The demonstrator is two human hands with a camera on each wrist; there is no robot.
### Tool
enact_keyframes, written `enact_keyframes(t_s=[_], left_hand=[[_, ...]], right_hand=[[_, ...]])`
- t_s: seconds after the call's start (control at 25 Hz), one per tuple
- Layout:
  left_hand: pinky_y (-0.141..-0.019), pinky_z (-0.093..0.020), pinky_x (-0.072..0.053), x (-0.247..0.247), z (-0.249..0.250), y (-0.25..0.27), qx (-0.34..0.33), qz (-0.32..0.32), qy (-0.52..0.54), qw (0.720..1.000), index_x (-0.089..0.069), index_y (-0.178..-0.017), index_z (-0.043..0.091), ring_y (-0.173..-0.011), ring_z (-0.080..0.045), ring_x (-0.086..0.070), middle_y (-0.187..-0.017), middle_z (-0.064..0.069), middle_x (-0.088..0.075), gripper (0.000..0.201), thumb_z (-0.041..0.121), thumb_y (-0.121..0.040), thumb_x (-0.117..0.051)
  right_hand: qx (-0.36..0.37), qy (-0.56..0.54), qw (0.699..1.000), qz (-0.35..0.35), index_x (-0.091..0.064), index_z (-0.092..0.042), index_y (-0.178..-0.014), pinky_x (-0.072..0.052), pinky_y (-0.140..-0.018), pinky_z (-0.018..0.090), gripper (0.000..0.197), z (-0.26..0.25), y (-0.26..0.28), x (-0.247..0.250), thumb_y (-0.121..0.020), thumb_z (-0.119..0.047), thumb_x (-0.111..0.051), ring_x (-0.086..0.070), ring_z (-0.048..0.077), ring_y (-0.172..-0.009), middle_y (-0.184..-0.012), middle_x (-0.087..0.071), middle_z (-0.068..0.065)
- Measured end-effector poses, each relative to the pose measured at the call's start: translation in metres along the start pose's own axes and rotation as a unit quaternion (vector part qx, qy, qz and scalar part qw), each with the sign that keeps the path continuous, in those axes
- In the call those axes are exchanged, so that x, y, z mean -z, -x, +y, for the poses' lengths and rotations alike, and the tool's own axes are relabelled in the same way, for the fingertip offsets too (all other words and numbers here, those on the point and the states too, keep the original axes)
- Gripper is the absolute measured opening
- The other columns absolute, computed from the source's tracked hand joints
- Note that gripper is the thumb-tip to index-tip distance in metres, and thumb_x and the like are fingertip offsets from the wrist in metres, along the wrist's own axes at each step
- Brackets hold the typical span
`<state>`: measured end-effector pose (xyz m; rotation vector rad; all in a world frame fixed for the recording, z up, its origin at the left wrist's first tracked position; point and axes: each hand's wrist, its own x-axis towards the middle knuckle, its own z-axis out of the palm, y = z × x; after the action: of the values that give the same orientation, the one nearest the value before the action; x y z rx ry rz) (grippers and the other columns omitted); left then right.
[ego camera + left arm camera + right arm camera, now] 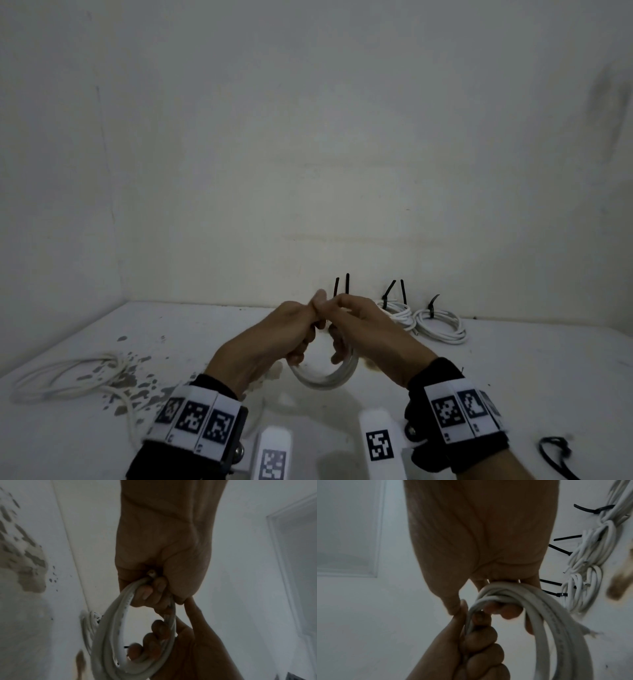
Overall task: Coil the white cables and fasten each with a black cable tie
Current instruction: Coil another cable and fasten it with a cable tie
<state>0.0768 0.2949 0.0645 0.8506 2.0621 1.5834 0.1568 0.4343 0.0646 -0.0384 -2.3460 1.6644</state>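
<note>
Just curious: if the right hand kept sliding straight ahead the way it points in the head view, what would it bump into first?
The right hand points forward and left, so it would press into the left hand, already touching it over the held coil. Past that, probably the upright black ties, though depth is unclear.

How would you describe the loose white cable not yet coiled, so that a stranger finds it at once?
Start at the white table and go to its left side, beside the grey stains. The loose white cable sprawls there, alone and untied, unlike the tied coils at the back right.
</note>
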Motion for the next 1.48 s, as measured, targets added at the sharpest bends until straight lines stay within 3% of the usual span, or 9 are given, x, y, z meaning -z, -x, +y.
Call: enact_keyframes(t_s=[0.16,0.32,0.56,0.72,0.88,1.04,1.2,1.32,1.48], left_hand=[[-0.048,-0.022,-0.032,0.006,0.002,0.004,0.033,-0.019,0.110,0.993,-0.060,-0.089,0.009,-0.049,-0.010,-0.025,-0.060,0.005,-0.029,0.048,0.056,-0.092,-0.053],[-0.050,-0.022,-0.036,0.008,0.001,0.002,0.031,-0.028,0.098,0.994,-0.063,-0.114,0.001,-0.052,-0.011,-0.024,-0.063,0.003,-0.025,0.067,0.056,-0.076,-0.066],[-0.050,-0.021,-0.039,0.016,-0.002,0.001,0.045,-0.027,0.172,0.984,-0.056,-0.081,0.012,-0.044,-0.006,-0.027,-0.055,0.008,-0.029,0.035,0.045,-0.088,-0.063],[-0.067,-0.036,-0.058,0.023,-0.005,0.003,0.013,-0.032,0.362,0.932,-0.065,-0.077,0.007,-0.043,-0.011,-0.046,-0.047,0.006,-0.035,0.031,0.037,-0.085,-0.060],[-0.040,-0.020,-0.039,0.021,0.000,0.003,-0.019,-0.060,0.466,0.882,-0.071,-0.092,-0.001,-0.032,-0.004,-0.027,-0.046,0.009,-0.025,0.041,0.035,-0.087,-0.054],[-0.031,-0.017,-0.023,0.016,0.000,0.001,-0.003,-0.050,0.431,0.901,-0.074,-0.086,0.001,-0.032,-0.003,-0.020,-0.049,0.009,-0.020,0.041,0.037,-0.087,-0.055],[-0.032,-0.017,-0.017,0.018,0.000,0.003,0.018,-0.065,0.432,0.899,-0.073,-0.082,0.002,-0.032,-0.003,-0.017,-0.048,0.009,-0.018,0.039,0.036,-0.085,-0.055],[-0.036,-0.018,-0.025,0.025,-0.001,0.006,0.038,-0.103,0.451,0.886,-0.071,-0.090,-0.003,-0.037,-0.006,-0.018,-0.051,0.007,-0.024,0.051,0.045,-0.085,-0.052],[-0.052,-0.025,-0.041,0.023,-0.005,0.009,0.075,-0.109,0.400,0.907,-0.071,-0.088,-0.006,-0.039,-0.015,-0.042,-0.053,-0.003,-0.048,0.067,0.059,-0.075,-0.060]], right_hand=[[0.028,0.002,0.999,0.033,-0.065,0.001,-0.092,-0.042,-0.057,0.029,0.043,0.006,-0.006,0.003,-0.104,-0.037,-0.049,-0.043,0.016,-0.060,-0.065,-0.045,0.003],[0.044,0.040,0.996,0.063,-0.065,-0.014,-0.081,-0.037,-0.056,0.027,0.033,0.007,-0.009,0.002,-0.104,-0.031,-0.049,-0.041,0.007,-0.052,-0.057,-0.047,-0.007],[0.049,0.026,0.996,0.068,-0.060,-0.016,-0.075,-0.033,-0.052,0.023,0.035,0.004,-0.007,-0.002,-0.105,-0.029,-0.048,-0.037,0.008,-0.052,-0.056,-0.045,-0.006],[0.034,-0.087,0.993,0.066,-0.060,-0.012,-0.085,-0.037,-0.050,0.019,0.027,-0.005,-0.005,-0.007,-0.105,-0.025,-0.048,-0.043,0.010,-0.054,-0.061,-0.050,-0.002],[0.035,-0.283,0.957,0.044,-0.058,-0.009,-0.092,-0.051,-0.057,0.031,0.021,-0.011,-0.005,-0.011,-0.104,-0.024,-0.050,-0.051,0.019,-0.054,-0.066,-0.051,0.005],[0.054,-0.126,0.989,0.058,-0.048,-0.012,-0.094,-0.051,-0.057,0.032,0.022,-0.010,0.000,-0.008,-0.105,-0.030,-0.045,-0.062,0.023,-0.053,-0.060,-0.050,0.004],[0.070,-0.087,0.993,0.027,-0.044,-0.012,-0.094,-0.054,-0.066,0.041,0.024,-0.011,0.002,-0.004,-0.105,-0.033,-0.044,-0.065,0.026,-0.057,-0.060,-0.052,0.003],[0.074,-0.046,0.996,0.014,-0.045,-0.009,-0.098,-0.054,-0.068,0.043,0.024,-0.014,0.002,0.002,-0.105,-0.031,-0.045,-0.066,0.027,-0.058,-0.062,-0.055,0.005],[0.064,0.003,0.998,-0.020,-0.049,-0.007,-0.100,-0.055,-0.063,0.040,0.019,-0.014,0.005,0.011,-0.106,-0.025,-0.045,-0.068,0.032,-0.062,-0.065,-0.060,0.011]])
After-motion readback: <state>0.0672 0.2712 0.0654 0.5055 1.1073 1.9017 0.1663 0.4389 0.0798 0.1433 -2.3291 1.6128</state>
